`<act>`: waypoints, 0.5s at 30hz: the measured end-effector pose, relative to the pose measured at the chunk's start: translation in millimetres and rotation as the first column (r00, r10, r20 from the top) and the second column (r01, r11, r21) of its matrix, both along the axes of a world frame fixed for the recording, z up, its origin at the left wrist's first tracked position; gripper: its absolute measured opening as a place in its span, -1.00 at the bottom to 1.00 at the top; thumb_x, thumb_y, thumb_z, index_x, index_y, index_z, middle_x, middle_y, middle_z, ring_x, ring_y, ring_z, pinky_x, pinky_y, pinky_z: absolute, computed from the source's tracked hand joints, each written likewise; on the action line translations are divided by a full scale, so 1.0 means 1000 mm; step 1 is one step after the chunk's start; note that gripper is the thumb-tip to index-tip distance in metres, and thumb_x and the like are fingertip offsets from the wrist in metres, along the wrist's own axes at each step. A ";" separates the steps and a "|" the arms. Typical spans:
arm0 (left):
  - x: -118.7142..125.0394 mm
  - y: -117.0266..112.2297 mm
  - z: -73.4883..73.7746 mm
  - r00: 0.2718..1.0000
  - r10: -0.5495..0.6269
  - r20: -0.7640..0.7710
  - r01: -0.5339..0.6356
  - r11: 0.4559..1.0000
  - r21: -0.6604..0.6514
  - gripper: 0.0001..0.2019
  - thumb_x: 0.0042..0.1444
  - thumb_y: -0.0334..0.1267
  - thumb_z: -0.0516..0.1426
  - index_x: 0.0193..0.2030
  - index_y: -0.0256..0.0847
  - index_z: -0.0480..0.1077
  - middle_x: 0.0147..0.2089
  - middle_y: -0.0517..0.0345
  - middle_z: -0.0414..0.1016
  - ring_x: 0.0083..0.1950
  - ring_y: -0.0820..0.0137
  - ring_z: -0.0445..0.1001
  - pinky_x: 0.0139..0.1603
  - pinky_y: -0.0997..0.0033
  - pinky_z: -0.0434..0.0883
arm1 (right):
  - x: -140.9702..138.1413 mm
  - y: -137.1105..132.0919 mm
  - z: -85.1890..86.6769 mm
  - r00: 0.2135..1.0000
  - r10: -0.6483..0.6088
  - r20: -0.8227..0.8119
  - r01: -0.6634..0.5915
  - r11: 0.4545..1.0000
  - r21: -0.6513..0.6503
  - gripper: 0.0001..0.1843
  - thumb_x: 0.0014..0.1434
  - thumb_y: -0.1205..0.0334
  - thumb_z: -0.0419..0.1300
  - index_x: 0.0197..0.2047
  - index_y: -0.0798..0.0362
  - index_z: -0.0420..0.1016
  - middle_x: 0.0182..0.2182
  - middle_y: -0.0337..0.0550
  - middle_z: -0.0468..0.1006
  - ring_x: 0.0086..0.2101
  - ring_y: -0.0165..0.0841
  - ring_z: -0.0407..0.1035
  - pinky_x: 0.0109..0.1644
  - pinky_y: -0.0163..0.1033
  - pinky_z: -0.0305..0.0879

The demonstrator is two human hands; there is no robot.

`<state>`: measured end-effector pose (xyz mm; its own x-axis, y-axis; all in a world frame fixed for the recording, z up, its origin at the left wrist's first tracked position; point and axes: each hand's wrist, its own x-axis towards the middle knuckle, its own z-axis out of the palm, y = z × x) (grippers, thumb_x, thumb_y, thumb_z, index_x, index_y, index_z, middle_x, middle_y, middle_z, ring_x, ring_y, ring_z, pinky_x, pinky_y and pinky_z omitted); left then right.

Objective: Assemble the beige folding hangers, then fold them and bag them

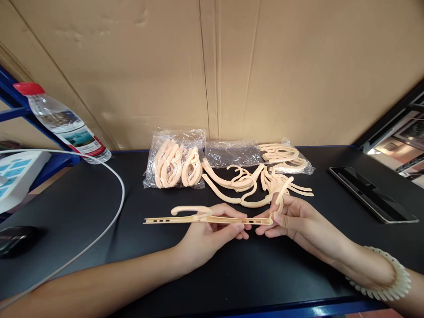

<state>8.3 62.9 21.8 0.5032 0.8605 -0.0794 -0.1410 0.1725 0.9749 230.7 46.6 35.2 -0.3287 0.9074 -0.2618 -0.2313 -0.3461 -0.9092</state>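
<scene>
A cream plastic folding hanger (pixel 185 218) lies level in front of me, its hook pointing left and slots along its bars. My left hand (pixel 212 234) is closed around its middle and right half. A curved cream hanger piece (pixel 284 192) is pinched in my right hand (pixel 294 221), its lower end touching the hanger's right end. Whether the two are joined cannot be made out. Just beyond my hands lie loose hanger parts (pixel 232 198). Behind them is a clear bag of folded hangers (pixel 174 163), with another plastic bag of hanger parts (pixel 285 157) to its right.
A red-capped water bottle (pixel 73 126) leans at the back left. A white cable (pixel 122 194) loops across the left side near a black mouse (pixel 18 240) and a white power strip (pixel 24 176). A phone (pixel 371 194) lies at the right. Cardboard (pixel 159 66) stands behind the black table (pixel 139 185).
</scene>
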 end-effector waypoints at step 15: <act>0.004 -0.003 0.005 0.999 0.046 0.012 -0.045 0.997 -0.060 -0.76 0.08 -0.17 0.28 -0.30 -0.31 0.40 -0.31 0.03 0.63 -0.30 0.39 0.62 -0.23 0.44 0.54 | -0.016 -0.004 -0.009 0.979 -0.201 0.034 0.195 0.970 0.145 -0.65 -0.04 0.06 0.45 -0.42 0.06 0.38 -0.46 -0.15 0.63 -0.43 -0.21 0.60 -0.25 -0.11 0.59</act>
